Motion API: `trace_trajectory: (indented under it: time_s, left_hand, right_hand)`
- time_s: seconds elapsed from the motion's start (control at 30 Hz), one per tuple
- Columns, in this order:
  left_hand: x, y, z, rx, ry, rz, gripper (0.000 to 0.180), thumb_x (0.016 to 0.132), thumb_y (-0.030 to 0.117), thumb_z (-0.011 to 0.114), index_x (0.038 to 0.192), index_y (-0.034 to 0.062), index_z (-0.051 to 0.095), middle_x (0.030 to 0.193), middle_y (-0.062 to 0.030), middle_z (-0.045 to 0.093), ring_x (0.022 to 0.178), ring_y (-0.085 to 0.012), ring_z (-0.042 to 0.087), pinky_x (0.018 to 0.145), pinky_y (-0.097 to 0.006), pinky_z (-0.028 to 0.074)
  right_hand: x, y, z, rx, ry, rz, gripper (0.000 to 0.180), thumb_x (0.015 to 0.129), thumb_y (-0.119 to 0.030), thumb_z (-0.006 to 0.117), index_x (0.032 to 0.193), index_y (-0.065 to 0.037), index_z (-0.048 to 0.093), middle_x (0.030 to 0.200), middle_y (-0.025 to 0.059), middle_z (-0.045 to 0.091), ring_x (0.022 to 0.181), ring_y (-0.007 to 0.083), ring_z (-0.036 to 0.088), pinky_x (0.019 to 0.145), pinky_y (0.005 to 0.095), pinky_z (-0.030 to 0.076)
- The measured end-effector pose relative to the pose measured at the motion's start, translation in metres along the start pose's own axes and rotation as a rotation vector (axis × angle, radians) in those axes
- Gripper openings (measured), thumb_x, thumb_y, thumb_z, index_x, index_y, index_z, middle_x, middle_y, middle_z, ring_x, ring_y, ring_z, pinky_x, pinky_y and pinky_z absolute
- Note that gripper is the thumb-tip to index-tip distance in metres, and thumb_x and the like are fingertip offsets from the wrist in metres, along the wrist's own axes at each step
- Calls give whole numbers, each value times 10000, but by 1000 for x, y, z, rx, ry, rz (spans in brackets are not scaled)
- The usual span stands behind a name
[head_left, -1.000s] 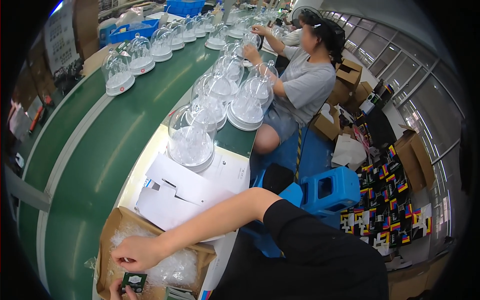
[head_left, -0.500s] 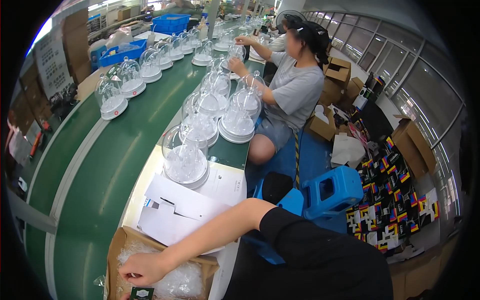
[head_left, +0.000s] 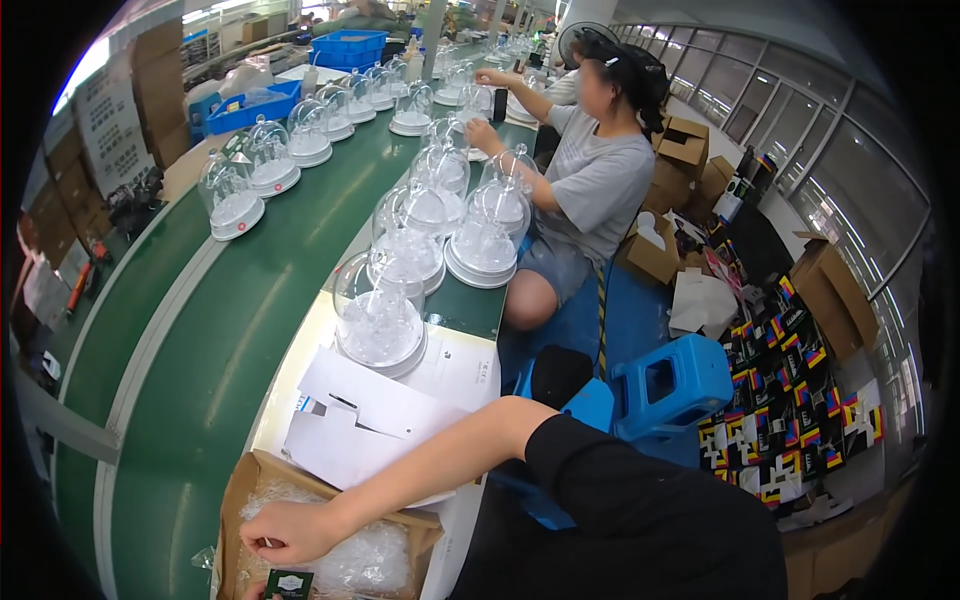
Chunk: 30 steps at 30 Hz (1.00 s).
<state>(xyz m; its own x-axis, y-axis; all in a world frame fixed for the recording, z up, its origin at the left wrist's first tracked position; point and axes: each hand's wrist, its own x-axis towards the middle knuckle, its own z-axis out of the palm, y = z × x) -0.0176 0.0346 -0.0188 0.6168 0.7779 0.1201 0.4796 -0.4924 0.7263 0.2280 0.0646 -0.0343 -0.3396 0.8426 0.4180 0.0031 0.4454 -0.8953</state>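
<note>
My right hand [head_left: 285, 530] reaches in from the right on a bare forearm with a black sleeve. It lies over an open cardboard box [head_left: 240, 478] of clear plastic bags [head_left: 365, 560], its fingers pinched on the plastic. Only a sliver of my left hand [head_left: 252, 592] shows at the bottom edge, beside a small dark box with a green mark [head_left: 288, 583] that it holds up over the carton.
White sheets of paper [head_left: 370, 410] lie just beyond the carton. Several clear domes on white bases [head_left: 380, 325] stand along a green conveyor belt [head_left: 230, 330]. A seated person in a grey shirt [head_left: 600, 180] works further along. Blue stools [head_left: 670, 380] and cartons [head_left: 830, 290] fill the floor at right.
My right hand has stayed over the bags in the carton, shifting slightly. The small dark box has sunk toward the bottom edge. The view has tilted, showing more of the belt.
</note>
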Motion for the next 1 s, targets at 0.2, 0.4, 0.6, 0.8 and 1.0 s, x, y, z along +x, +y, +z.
trace_trajectory:
  time_s: [0.2,0.4,0.6,0.8,1.0]
  left_hand:
    - [4,9,-2,-15,-34,-50,411,895,-28,526,1289,-14,412,1027,-135,562,794,-149,531,686,-243,454]
    - [8,19,-4,-17,-21,-63,379,905,-5,527,1271,-20,429,1040,-139,568,806,-157,540,693,-256,459]
    - [8,25,-3,-1,-7,-105,355,912,-6,528,1256,-23,441,1066,-144,572,829,-168,553,700,-269,464]
    - [6,18,0,-22,12,-52,339,922,-14,505,1256,-30,451,1090,-156,583,833,-165,564,706,-263,473]
    - [4,9,0,-20,5,-119,379,916,3,530,1283,-30,441,1112,-151,582,846,-156,562,719,-260,478]
  right_hand:
    - [-1,-2,-1,-20,-15,-7,69,813,-80,557,828,-25,520,656,100,576,558,240,573,507,360,409]
    - [-1,-4,-2,-27,-33,-16,70,809,-79,561,836,-29,521,638,93,569,558,245,568,509,362,404]
    - [-2,-5,-2,-43,-30,-29,68,807,-83,557,833,-30,524,642,97,569,564,249,572,512,364,405]
    - [-2,-5,-1,-44,-33,-28,66,808,-83,555,834,-30,526,650,99,571,570,254,571,513,364,404]
    - [-1,-4,-2,-36,-25,-42,61,810,-83,554,829,-32,526,649,97,564,574,258,565,517,368,403]
